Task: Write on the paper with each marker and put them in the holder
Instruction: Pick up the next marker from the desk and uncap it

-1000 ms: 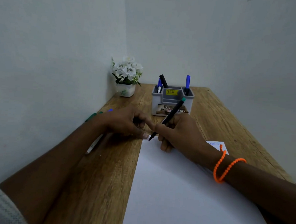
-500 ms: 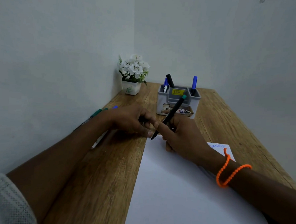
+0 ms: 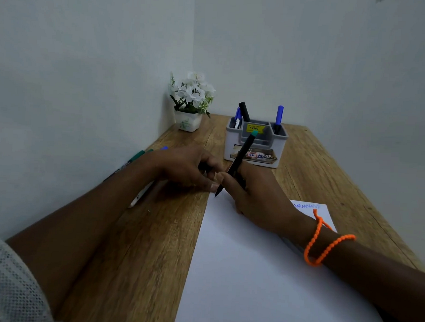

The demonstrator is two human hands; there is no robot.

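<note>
My right hand [image 3: 256, 195] grips a black marker with a green end [image 3: 241, 152], tilted, its tip touching the far left corner of the white paper [image 3: 249, 286]. My left hand [image 3: 184, 166] rests beside it on the table with curled fingers, fingertips at the paper's corner; whether it holds anything is hidden. A blue zigzag [image 3: 305, 205] marks the paper's far right corner. The grey holder [image 3: 254, 148] stands behind my hands, with a black marker [image 3: 244, 111] and two blue ones [image 3: 279, 115] in it. A green marker [image 3: 138, 154] and a white pen [image 3: 140, 196] lie by the left wall.
A white pot of flowers [image 3: 190, 98] stands in the far left corner of the wooden table [image 3: 140, 255]. Walls close the table on the left and at the back. An orange bracelet [image 3: 325, 248] hangs on my right wrist.
The view has shifted a little. Both hands and the marker tip stay at the paper's far left corner.
</note>
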